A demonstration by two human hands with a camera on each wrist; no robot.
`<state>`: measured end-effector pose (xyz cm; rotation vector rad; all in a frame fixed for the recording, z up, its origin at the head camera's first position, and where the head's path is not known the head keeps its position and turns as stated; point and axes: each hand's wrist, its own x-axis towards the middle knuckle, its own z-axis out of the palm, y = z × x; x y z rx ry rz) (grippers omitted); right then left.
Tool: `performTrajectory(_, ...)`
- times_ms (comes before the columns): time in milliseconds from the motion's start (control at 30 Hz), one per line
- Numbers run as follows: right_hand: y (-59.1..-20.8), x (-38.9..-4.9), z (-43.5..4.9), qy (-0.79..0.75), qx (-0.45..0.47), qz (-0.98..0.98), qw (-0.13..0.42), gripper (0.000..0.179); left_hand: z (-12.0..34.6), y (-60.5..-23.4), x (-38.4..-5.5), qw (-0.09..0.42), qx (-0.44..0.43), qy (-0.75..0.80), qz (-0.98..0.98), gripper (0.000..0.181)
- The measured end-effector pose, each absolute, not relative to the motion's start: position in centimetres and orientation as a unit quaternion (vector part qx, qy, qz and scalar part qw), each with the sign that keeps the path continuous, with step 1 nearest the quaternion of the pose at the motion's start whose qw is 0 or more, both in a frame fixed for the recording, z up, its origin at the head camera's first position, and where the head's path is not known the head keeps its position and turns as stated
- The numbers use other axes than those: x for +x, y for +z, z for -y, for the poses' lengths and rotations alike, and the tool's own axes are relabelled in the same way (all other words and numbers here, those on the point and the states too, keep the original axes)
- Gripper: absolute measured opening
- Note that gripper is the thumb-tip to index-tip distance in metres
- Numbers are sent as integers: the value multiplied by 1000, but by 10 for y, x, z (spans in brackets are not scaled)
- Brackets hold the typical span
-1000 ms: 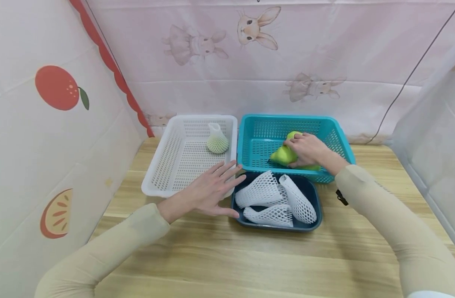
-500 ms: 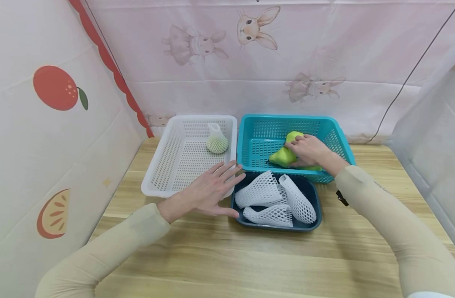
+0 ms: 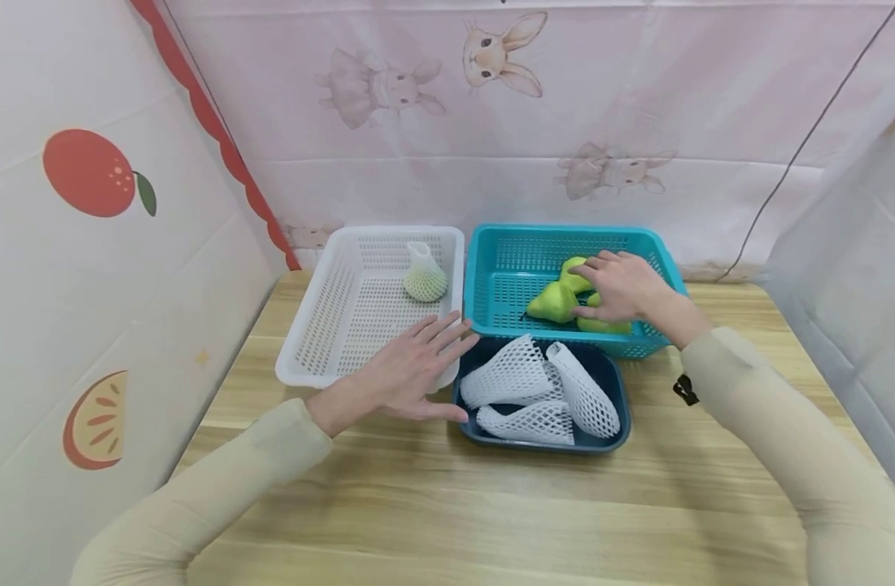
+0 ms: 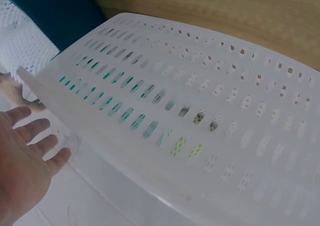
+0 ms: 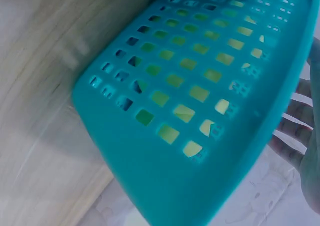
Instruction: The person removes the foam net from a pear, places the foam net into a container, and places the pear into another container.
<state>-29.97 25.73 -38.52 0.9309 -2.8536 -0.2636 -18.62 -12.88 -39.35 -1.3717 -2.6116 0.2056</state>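
My left hand [image 3: 416,370] hovers with spread fingers over the near right corner of the white basket [image 3: 295,370], beside the dark blue tray [image 3: 543,449]. It holds nothing. Inside the white basket lies a pear in a foam net [image 3: 425,281]. My right hand [image 3: 625,286] is over the teal basket [image 3: 491,232], its fingers apart and loosely bent above three green pears. One pear [image 3: 552,303] lies at the left with its stem toward the left, another pear [image 3: 575,277] is behind it. The third pear [image 3: 607,324] is partly hidden under the hand.
Several white foam net sleeves [image 3: 582,391] lie in the dark blue tray. The wooden table [image 3: 418,513] extends in front of the containers. Behind stands a pink printed curtain [image 3: 433,187], and pale panels [image 3: 843,268] close off the sides.
My right hand has lifted off the pears and drawn a little up and to the right, showing more of them. The left hand stays in place.
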Motion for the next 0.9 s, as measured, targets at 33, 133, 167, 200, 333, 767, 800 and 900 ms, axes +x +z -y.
performTrajectory(33, -384, -298, -258, -84, 310, 944, 70, 77, 129, -393, -186, 92, -461, 70, 880, 108)
performTrajectory(133, -382, -292, -261, -72, 314, 943, 83, 78, 129, -391, -188, 91, -458, 68, 882, 108)
performTrajectory(167, -381, -290, -262, -66, 314, 943, 86, 79, 129, -391, -188, 90, -457, 67, 882, 107)
performTrajectory(200, -380, -287, -262, -58, 315, 943, 89, 80, 130, -390, -189, 90, -456, 65, 883, 107)
performTrajectory(333, -377, -276, -264, -34, 313, 943, 105, 83, 131, -387, -193, 96, -449, 55, 887, 105)
performTrajectory(767, -371, -236, -277, 24, 319, 930, 184, 84, 144, -373, -218, 76, -397, 30, 914, 101)
performTrajectory(800, -371, -233, -278, 25, 320, 928, 190, 85, 146, -372, -220, 69, -389, 28, 918, 100)
performTrajectory(900, -373, -224, -282, 31, 321, 924, 206, 87, 149, -369, -227, 48, -366, 20, 929, 100)
